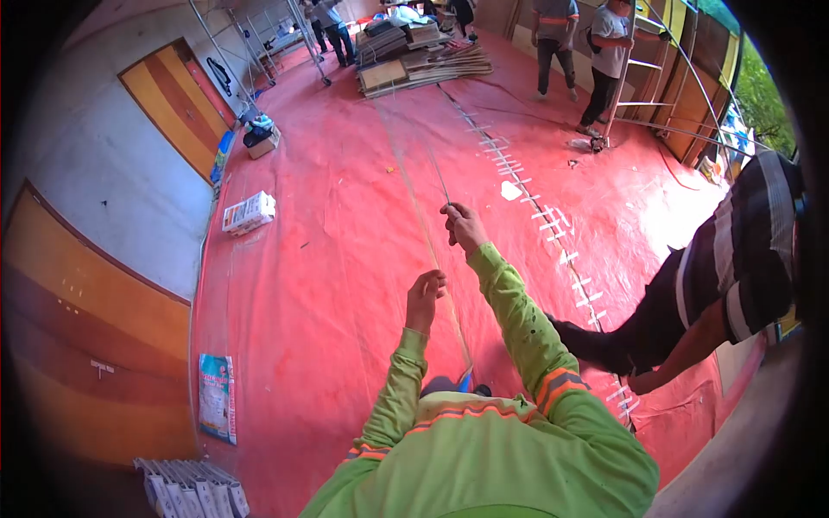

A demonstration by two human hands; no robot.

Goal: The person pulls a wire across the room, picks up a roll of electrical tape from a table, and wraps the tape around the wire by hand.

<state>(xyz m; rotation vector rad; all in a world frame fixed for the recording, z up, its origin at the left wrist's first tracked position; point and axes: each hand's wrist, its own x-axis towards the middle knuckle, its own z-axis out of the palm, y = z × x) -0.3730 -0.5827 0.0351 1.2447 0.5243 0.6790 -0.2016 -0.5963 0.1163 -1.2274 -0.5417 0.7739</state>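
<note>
My right hand (467,228) is stretched forward, its fingers closed on a thin dark cord or wire (445,187) that runs ahead of it; which of the two it is I cannot tell. Lower and to the left, my left hand (423,302) is raised with curled fingertips pressed together; anything they hold is too small to make out. Beneath both hands lies red sheeting (328,285) over the floor. A thin yellowish line (421,216) runs along it toward my feet, where a small blue object (465,382) shows.
A co-worker in a striped shirt (734,250) bends down at the right beside a seam with white tape strips (553,226). Stacked boards (423,60) lie ahead. Scaffolding (643,104) and other people stand farther off. White packs (249,213) and a bag (218,397) line the left wall.
</note>
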